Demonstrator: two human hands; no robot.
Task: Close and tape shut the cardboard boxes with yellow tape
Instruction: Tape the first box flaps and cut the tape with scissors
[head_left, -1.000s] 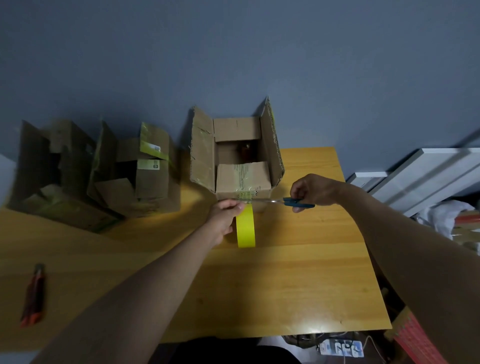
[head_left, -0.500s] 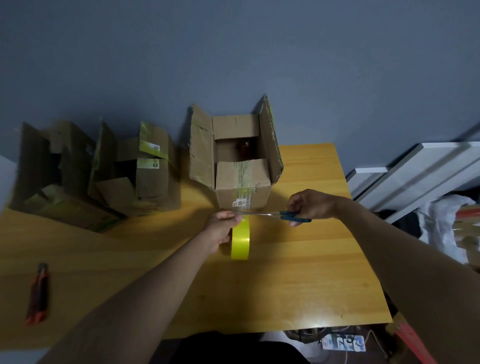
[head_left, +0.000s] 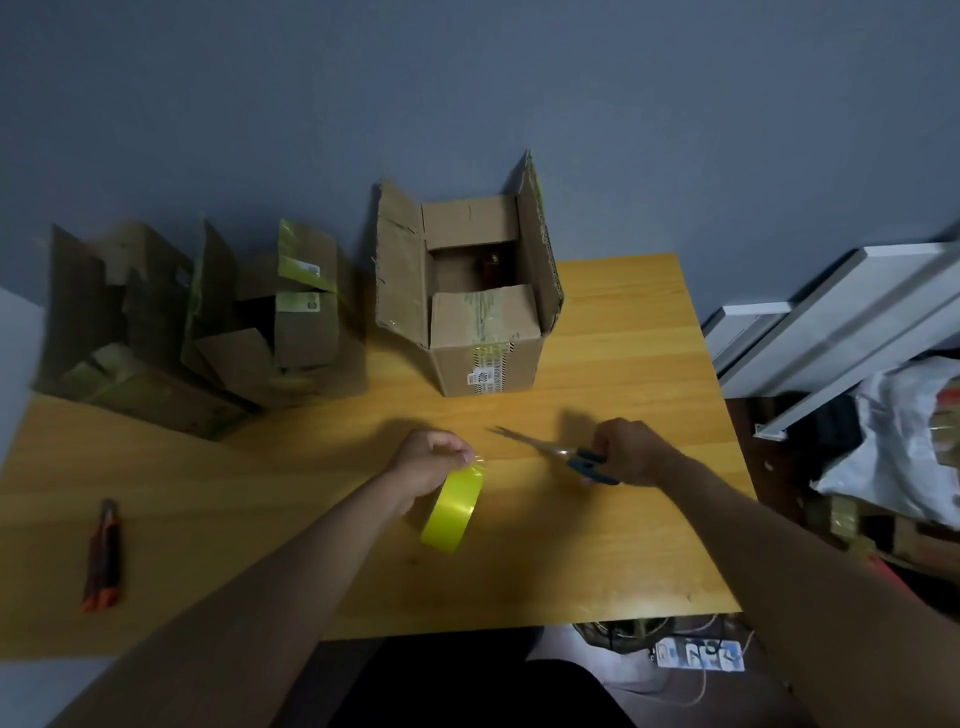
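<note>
An open cardboard box (head_left: 485, 353) stands at the far middle of the wooden table (head_left: 597, 545), its side flaps up and a dark object inside. Two more open boxes, one (head_left: 283, 332) left of it and another (head_left: 111, 353) at the far left, show old yellow tape. My left hand (head_left: 434, 460) pinches the top of a yellow tape roll (head_left: 453, 512), which hangs on edge over the table in front of the box. My right hand (head_left: 626, 449) grips blue-handled scissors (head_left: 558, 452), blades pointing left toward the roll but apart from it.
An orange and black utility knife (head_left: 104, 556) lies near the table's left front. Right of the table lean white boards (head_left: 841, 322) and a white plastic bag (head_left: 904, 441). A power strip (head_left: 698, 654) sits on the floor below the front edge.
Both hands have pulled back from the middle box toward me. The tape roll and the scissors came along, and the scissors now sit farther right of the roll.
</note>
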